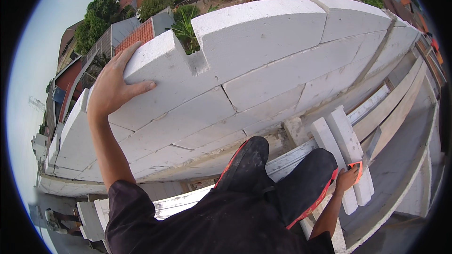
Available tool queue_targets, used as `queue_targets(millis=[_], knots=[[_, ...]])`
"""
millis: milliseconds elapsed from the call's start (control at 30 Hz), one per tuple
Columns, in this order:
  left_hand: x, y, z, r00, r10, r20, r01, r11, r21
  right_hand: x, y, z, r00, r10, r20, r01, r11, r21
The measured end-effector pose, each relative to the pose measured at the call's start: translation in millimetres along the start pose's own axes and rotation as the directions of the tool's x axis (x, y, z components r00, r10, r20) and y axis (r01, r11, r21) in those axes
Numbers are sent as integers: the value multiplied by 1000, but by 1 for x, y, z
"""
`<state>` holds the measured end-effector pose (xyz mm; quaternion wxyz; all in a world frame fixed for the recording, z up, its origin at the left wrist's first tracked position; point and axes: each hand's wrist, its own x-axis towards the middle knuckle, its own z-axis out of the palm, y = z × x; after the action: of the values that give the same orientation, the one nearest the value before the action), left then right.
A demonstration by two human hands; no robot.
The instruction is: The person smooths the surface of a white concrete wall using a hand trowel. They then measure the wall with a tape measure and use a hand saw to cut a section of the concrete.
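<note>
Left hand (112, 84) spread on a white block wall (268, 82), right hand (347, 179) closed around an orange object (359, 173).
The left forearm rises steeply, fingers laid along the wall's top edge, thumb splayed across its near face. The right arm reaches forward beside the right knee (320, 162); the orange object, its kind unclear, sits at two narrow white blocks (346, 136).

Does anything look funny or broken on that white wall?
Yes: the wall has a notch in its top edge, just right of the left hand. It looks odd because the top blocks farther right sit close together. I can't tell whether it's damage or deliberate.
</note>
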<state>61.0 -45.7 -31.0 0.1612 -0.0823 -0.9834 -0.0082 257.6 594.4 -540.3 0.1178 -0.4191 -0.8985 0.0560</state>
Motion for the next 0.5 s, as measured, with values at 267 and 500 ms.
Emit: queue_targets(millis=[267,500], knots=[[0,4,1,1000,15,-7,-15,999,-44,-54,-35,29,839,-541,54,506,813,287],[-3,-10,2,1000,17,-15,-17,1000,-17,-92,-13,51,790,-593,155,592,804,59]])
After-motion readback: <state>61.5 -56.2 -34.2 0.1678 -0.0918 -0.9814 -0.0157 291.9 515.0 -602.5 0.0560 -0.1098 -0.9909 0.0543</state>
